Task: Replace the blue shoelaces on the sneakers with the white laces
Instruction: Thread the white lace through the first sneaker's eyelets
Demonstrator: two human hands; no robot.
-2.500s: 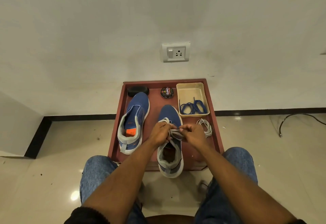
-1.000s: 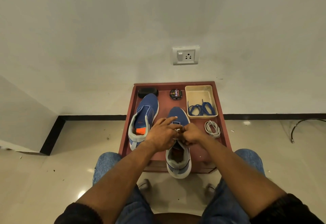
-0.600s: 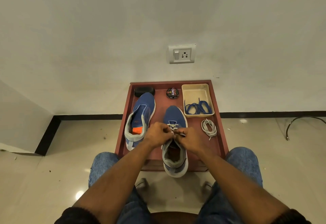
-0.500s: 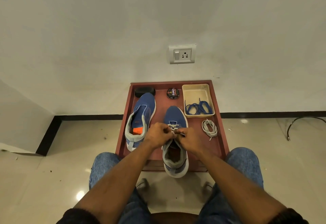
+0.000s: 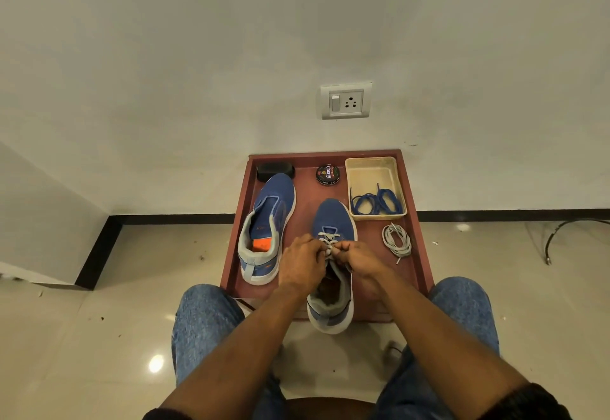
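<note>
- Left hand (image 5: 302, 262) and right hand (image 5: 358, 259) pinched the white lace (image 5: 329, 242) between them, over the blue knit sneaker (image 5: 333, 221).
- Coiled white spare lace (image 5: 397, 240) lay right of the right hand.

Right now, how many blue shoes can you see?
2. One blue mesh sneaker without laces lies on the red tray's left side; the other blue sneaker sits mid-tray, under both hands.

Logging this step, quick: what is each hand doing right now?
Left hand: pinching the white lace on the near sneaker.
Right hand: pinching the same lace.
</note>
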